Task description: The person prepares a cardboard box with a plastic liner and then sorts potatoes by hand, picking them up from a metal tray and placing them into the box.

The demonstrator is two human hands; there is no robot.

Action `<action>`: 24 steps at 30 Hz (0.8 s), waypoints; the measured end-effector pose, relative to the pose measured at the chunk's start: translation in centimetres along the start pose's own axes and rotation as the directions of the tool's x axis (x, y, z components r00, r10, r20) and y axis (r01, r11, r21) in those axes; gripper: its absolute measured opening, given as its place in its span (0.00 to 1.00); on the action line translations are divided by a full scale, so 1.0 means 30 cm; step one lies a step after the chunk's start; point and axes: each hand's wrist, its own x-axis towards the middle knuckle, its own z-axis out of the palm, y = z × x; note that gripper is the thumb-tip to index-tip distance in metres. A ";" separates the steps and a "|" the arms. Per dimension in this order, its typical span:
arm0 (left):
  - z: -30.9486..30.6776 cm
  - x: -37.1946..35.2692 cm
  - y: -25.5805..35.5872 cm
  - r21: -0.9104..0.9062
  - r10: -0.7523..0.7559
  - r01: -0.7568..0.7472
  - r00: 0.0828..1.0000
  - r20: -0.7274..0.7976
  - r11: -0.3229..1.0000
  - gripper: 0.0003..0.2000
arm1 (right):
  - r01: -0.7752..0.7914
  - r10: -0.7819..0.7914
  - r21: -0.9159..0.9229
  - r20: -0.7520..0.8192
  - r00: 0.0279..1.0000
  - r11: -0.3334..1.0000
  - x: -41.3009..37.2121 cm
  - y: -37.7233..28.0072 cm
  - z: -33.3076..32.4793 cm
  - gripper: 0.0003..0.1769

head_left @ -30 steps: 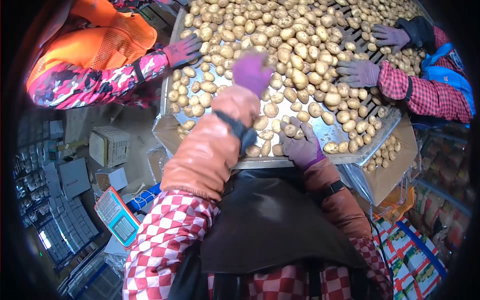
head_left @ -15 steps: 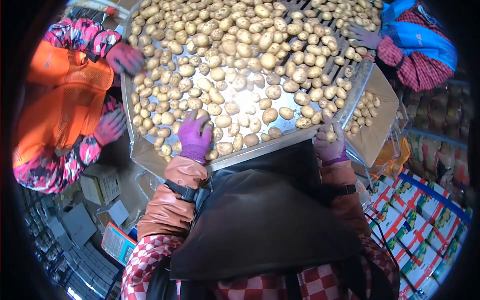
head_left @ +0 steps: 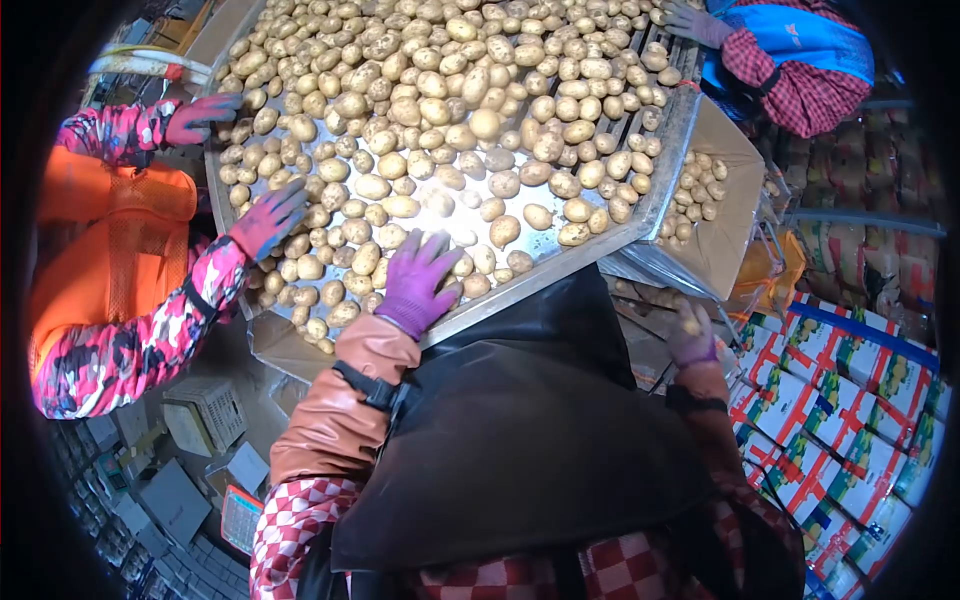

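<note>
One yellowish potato in our mauve-gloved right hand, off the metal table, so only our wide-open purple-gloved left touches tan potatoes.

"Where's the glare?"
"1 white patch on the metal tabletop, just beyond the left hand. The right hand looks dimmer, slightly soft."
"And far out from both hands?"
"Curved distortion, black in all 4 corners."
</note>
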 end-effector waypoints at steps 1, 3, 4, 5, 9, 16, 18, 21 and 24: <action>-0.018 -0.025 -0.013 -0.015 -0.028 0.028 1.000 -0.003 1.000 0.28 | 0.026 -0.023 0.035 -0.082 0.996 0.999 -0.043 -0.049 -0.120 0.21; -0.049 -0.059 -0.012 -0.002 -0.052 0.052 0.994 -0.094 0.999 0.26 | 0.095 -0.064 0.109 -0.254 0.965 0.989 -0.125 -0.126 -0.314 0.22; -0.050 -0.066 -0.017 -0.051 -0.058 0.052 0.990 -0.132 0.997 0.25 | 0.134 -0.084 0.138 -0.321 0.943 0.981 -0.152 -0.146 -0.379 0.22; -0.047 -0.067 -0.024 -0.101 -0.066 0.049 0.983 -0.172 0.994 0.24 | 0.170 -0.099 0.166 -0.370 0.924 0.971 -0.168 -0.158 -0.437 0.23; -0.020 -0.048 0.029 -0.123 0.024 -0.080 0.916 -0.400 0.989 0.17 | 0.046 -0.024 0.204 -0.107 0.994 0.978 -0.041 -0.093 -0.275 0.25; -0.067 -0.185 -0.117 0.127 -0.241 0.272 0.946 -0.216 0.954 0.26 | -0.177 0.305 -0.263 0.601 0.739 0.948 0.165 0.080 0.604 0.30; -0.077 -0.281 -0.143 0.075 -0.350 0.389 0.886 -0.306 0.918 0.22 | -0.072 0.317 -0.414 0.560 0.766 0.907 0.165 0.106 0.741 0.32; -0.104 -0.371 -0.187 -0.139 -0.769 0.757 0.619 -0.161 0.639 0.22 | 0.123 0.279 -0.612 0.519 0.808 0.781 0.109 0.176 0.959 0.33; -0.171 -0.263 -0.101 0.004 -0.643 0.654 0.744 -0.180 0.756 0.21 | 0.297 0.250 -0.753 0.518 0.818 0.587 0.155 0.319 1.127 0.25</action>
